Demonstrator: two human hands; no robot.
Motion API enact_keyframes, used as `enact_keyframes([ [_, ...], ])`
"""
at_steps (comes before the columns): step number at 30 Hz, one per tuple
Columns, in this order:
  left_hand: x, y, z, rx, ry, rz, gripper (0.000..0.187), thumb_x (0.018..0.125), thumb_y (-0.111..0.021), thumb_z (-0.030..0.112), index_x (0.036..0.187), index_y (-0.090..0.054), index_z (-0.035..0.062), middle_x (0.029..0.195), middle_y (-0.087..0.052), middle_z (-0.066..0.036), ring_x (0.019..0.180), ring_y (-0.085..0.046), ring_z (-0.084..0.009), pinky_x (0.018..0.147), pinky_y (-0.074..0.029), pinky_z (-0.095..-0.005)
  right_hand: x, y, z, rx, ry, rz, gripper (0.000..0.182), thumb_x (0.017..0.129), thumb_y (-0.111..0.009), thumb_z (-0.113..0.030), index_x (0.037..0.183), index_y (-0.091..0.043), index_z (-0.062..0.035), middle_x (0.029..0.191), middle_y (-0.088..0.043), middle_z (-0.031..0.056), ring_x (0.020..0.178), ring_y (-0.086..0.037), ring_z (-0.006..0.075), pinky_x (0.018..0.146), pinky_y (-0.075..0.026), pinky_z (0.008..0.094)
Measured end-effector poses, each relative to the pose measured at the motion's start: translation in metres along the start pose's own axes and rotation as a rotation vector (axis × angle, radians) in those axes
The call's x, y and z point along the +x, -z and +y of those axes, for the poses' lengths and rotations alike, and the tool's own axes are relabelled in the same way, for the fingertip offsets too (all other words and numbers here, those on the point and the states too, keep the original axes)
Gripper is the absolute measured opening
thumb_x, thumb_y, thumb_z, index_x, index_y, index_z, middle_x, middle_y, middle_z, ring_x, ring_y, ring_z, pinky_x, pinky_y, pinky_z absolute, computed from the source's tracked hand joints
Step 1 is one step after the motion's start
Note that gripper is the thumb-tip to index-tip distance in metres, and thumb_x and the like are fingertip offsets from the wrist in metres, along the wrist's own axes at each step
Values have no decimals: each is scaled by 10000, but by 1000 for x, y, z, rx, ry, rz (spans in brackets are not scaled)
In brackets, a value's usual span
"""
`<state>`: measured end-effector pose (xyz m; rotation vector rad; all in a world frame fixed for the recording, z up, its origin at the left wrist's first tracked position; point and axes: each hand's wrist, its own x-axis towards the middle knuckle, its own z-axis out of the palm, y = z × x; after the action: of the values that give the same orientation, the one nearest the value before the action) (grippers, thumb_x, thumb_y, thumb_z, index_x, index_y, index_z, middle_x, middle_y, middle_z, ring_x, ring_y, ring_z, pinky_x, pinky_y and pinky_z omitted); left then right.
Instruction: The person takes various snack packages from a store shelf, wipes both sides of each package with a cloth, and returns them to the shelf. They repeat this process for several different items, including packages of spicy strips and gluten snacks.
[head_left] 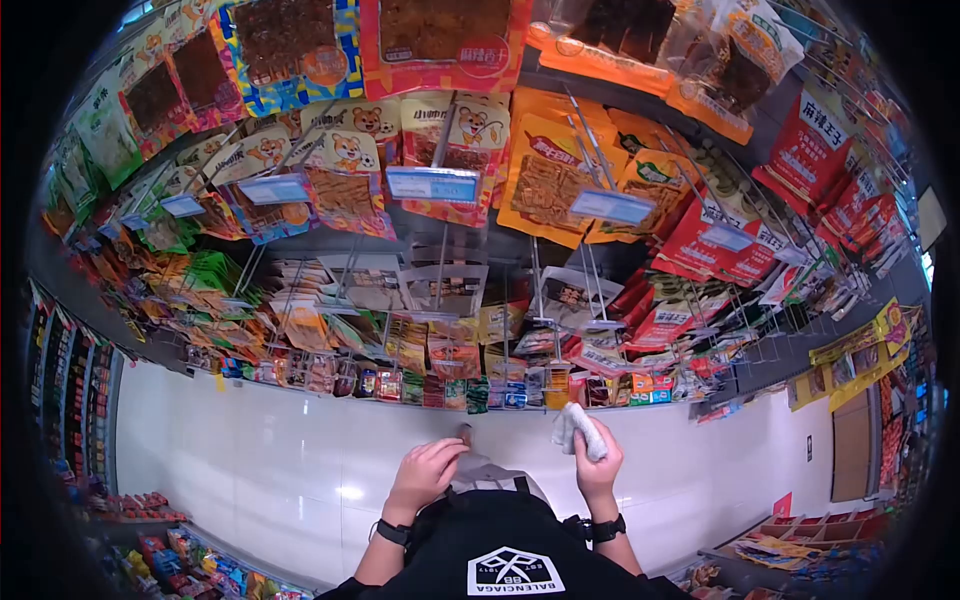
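My right hand point(599, 468) is closed around a folded, pale grey cloth point(577, 428), which sticks out above the fingers. My left hand point(428, 468) hovers in front of my body at about the same height, fingers loosely stretched and lying side by side, with no object visible in it. Both hands are over the floor, short of the snack rack. Nearest beyond them is the rack's bottom row of small snack packets point(455, 392). Higher up hang orange snack bags point(548, 170) and red snack bags point(722, 238) on metal hooks.
Metal hooks with price tags point(432, 185) jut from the rack towards me. Pale glossy tiles point(280, 450) form the aisle floor. Low shelves with packets point(190, 560) stand behind on the left, and more shelving point(800, 545) on the right. Yellow packs point(860, 355) hang at the right.
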<state>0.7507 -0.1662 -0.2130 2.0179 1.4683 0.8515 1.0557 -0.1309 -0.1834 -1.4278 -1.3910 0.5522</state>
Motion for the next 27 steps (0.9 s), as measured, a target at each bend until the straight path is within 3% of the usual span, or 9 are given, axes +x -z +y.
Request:
enact_keyframes([
  [9, 5, -48, 36, -6, -106, -142, 225, 927, -655, 144, 1146, -708, 127, 1181, -711, -51, 1017, -691, -297, 882, -536, -413, -43, 77, 14, -44, -142, 115, 270, 885, -754, -23, 1142, -713, 50, 1052, -761, 173, 967, -744, 247, 882, -561, 351],
  [17, 84, -74, 63, -39, -162, -134, 238, 907, -678, 86, 1143, -708, 91, 1194, -710, -81, 1030, -692, -311, 886, -544, -406, 18, 96, 51, 9, -85, 180, 269, 887, -751, -23, 1139, -706, 57, 1050, -758, 184, 970, -745, 263, 884, -560, 359],
  [21, 158, -98, 88, -197, -168, 42, 254, 911, -672, 26, 1163, -703, 39, 1212, -700, -151, 1027, -690, -334, 897, -559, -374, 69, 122, 80, -3, -69, 211, 268, 889, -745, -22, 1142, -704, 57, 1053, -754, 196, 975, -744, 277, 882, -561, 370],
  [25, 254, -104, 131, -451, 22, 260, 355, 963, -665, 77, 1313, -632, 35, 1289, -668, -144, 1028, -677, -247, 911, -538, -344, 123, 160, 94, -46, -25, 289, 267, 898, -736, -23, 1151, -699, 57, 1065, -751, 194, 970, -740, 278, 874, -560, 372],
  [26, 280, -102, 142, -594, 92, 315, 404, 975, -663, 93, 1369, -598, 38, 1329, -647, -141, 1035, -665, -217, 918, -529, -333, 135, 170, 94, -50, -2, 309, 249, 932, -721, -53, 1151, -695, 64, 1007, -748, 159, 910, -705, 204, 853, -555, 351],
  [27, 309, -101, 144, -429, -55, 383, 505, 981, -660, 99, 1459, -511, 31, 1392, -600, -134, 1076, -647, -194, 926, -514, -314, 144, 179, 101, -47, 6, 311, 249, 932, -721, -53, 1151, -695, 64, 1007, -748, 159, 910, -705, 204, 853, -555, 351],
])
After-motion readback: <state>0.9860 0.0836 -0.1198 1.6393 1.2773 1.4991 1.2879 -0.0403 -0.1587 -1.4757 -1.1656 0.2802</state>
